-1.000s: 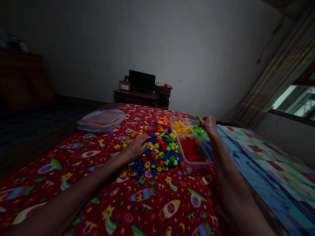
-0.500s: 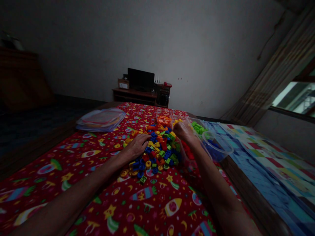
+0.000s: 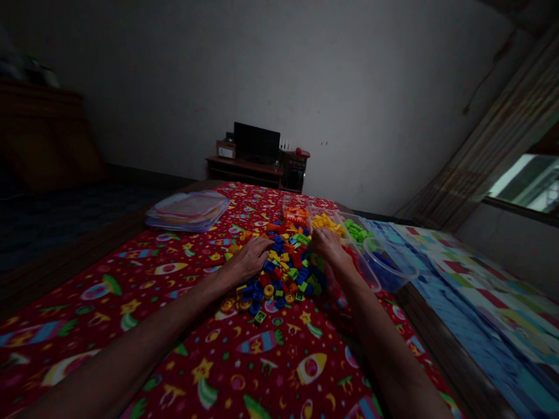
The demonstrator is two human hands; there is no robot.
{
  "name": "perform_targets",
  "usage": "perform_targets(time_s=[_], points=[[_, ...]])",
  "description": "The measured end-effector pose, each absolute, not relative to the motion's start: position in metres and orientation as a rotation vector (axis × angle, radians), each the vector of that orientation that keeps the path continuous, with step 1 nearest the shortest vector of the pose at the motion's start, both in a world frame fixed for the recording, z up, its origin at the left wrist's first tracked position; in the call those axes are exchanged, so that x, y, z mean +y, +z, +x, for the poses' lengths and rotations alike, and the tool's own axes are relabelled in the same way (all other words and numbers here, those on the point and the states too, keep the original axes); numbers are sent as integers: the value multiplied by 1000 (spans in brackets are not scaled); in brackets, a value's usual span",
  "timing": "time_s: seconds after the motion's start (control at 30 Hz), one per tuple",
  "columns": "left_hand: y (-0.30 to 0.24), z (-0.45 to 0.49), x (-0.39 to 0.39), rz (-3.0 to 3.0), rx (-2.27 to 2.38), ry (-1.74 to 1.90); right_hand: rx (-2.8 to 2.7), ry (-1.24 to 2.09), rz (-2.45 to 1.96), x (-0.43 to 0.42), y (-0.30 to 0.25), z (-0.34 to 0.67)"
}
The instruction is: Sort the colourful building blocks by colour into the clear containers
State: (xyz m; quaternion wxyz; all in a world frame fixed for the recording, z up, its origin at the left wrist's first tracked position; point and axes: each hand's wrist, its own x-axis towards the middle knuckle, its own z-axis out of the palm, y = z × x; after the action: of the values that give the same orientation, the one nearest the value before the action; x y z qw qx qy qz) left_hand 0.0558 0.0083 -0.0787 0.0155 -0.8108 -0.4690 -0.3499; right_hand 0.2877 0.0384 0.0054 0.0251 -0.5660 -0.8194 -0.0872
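Bricks (image 3: 286, 269) seem light, stiff, side-pinchable; whether left hand (image 3: 252, 256) at ten o'clock or right hand (image 3: 324, 241) at two grips any is unclear.

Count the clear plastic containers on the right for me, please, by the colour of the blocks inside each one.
Orange-block container: 1
Yellow-block container: 1
Green-block container: 1
Red-block container: 1 (partly hidden by the right arm)
Blue-block container: 1
Total: 5 containers
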Motion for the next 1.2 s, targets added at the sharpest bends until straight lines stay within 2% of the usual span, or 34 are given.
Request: perform_targets(time_s=[0.13,0.43,0.67,0.8,0.93,1.2], points=[[-83,55,10,-2520,-1426,-1118,-2466,-229,-1756,38,12,287],[-80,57,8,-2511,-1436,-1094,-2387,143,-1532,41,24,309],[-81,57,9,-2519,-1450,-1094,-1911,-228,-2054,83,50,375],[-80,57,7,-2507,-1459,-1097,-1841,-288,-2176,99,59,391],[-80,57,6,-2503,-1455,-1097,-1924,-331,-2009,84,58,373],[-79,57,8,-2500,-1422,-1077,-2409,-7,-1596,27,34,303]])
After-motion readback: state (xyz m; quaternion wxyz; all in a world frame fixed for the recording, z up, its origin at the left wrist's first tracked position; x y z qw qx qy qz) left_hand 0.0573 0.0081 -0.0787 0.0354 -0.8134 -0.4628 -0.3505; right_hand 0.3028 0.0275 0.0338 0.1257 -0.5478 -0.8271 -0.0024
